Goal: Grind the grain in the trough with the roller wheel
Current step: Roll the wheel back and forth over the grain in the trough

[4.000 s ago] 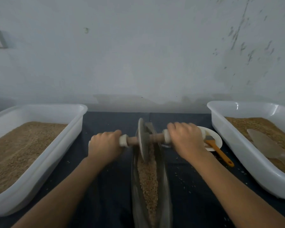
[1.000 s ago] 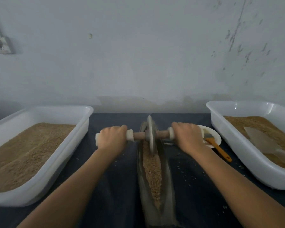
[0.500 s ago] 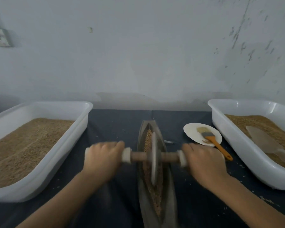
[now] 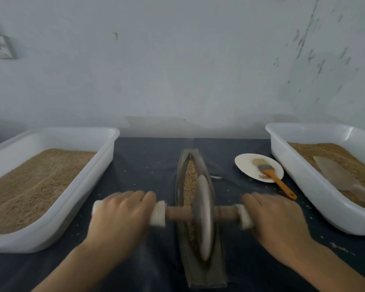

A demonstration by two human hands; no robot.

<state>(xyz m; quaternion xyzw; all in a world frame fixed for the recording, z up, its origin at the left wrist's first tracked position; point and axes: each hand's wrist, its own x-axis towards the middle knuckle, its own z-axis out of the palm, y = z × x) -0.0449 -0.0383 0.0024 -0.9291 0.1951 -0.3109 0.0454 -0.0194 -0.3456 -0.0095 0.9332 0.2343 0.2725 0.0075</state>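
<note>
- Since half a second ago the left hand (image 4: 120,216) and right hand (image 4: 272,220) have drawn the wheel (image 4: 202,218) nearer the person along the trough (image 4: 200,268); a second ago it stood at the far end, beside the plate (image 4: 247,165).
- More grain (image 4: 189,175) now lies bare in the far part of the trough.
- Each hand is clamped over one end of the wooden axle (image 4: 178,213), knuckles up, fingers curled round the pale end grips; the hands are blurred.
- The wheel stands upright on its edge in the trough, about midway along it, with the axle level and crosswise.
- The trough is narrow and boat-shaped and lies lengthwise on the dark table (image 4: 148,161), between the forearms.
- A brush (image 4: 276,178) with an orange handle rests on the plate, right of the trough.
- White tubs of grain stand at the left (image 4: 89,186) and right (image 4: 299,175); a scoop (image 4: 335,173) lies in the right one.
</note>
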